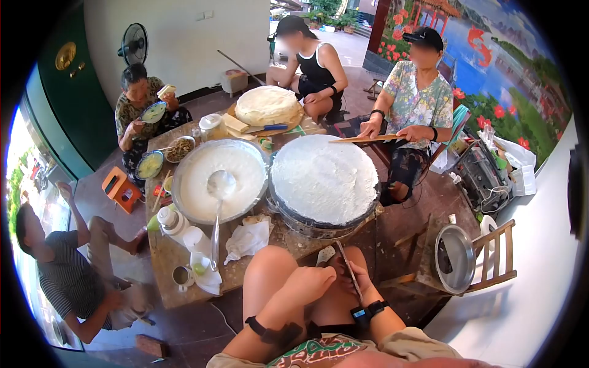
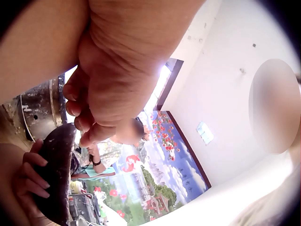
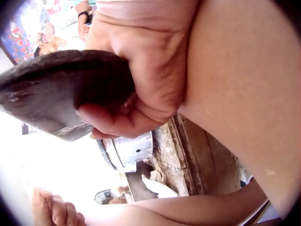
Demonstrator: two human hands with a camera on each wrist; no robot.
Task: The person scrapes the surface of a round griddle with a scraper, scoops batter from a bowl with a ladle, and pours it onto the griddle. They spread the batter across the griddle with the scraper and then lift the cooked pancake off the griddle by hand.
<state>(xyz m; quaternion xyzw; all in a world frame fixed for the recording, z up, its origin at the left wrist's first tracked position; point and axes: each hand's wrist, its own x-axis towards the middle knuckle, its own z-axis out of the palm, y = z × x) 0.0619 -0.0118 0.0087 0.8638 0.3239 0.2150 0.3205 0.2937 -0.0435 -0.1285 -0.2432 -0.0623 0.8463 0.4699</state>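
Observation:
I sit with bare knees up at a low wooden table (image 1: 165, 257). My right hand (image 1: 358, 281) (image 3: 141, 89) grips a flat, dark wooden spatula (image 1: 345, 262) (image 3: 56, 94) (image 2: 59, 174) over my lap, its fingers (image 2: 28, 176) wrapped round the blade. My left hand (image 1: 311, 283) (image 2: 91, 113) rests on my thigh just beside it, fingers loosely curled and holding nothing. Straight ahead stands a round griddle (image 1: 307, 230) covered by a thin white batter sheet (image 1: 324, 178).
A wide metal basin of white batter (image 1: 184, 205) with a ladle (image 1: 218, 196) stands left of the griddle. A stack of cooked sheets (image 1: 267, 104) lies beyond. Across the table a seated person holds a long wooden stick (image 1: 365, 138). A metal lid (image 1: 455, 257) lies on a stand at right.

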